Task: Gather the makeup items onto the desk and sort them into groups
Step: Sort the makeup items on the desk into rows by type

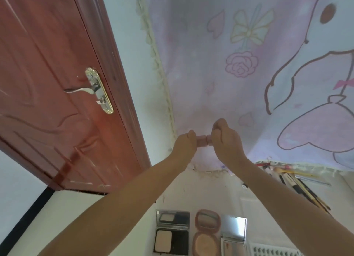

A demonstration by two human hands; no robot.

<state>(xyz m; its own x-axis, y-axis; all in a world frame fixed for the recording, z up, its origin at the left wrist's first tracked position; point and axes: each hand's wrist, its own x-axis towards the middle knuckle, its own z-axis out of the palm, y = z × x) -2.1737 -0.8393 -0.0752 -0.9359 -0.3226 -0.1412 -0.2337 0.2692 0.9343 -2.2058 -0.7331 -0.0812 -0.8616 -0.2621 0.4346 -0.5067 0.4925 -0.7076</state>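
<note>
A person's left hand (184, 145) and right hand (227, 140) grip a small pink tube (204, 140) in curled fingers above the bench (210, 194); keeping both ends aligned should close it before grouping beside the open compacts (173, 232).

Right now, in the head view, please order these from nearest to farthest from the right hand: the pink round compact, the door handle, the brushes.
From the right hand:
1. Brushes, lower right on the desk.
2. Pink round compact, below, front of desk.
3. Door handle, far left on the door.
</note>
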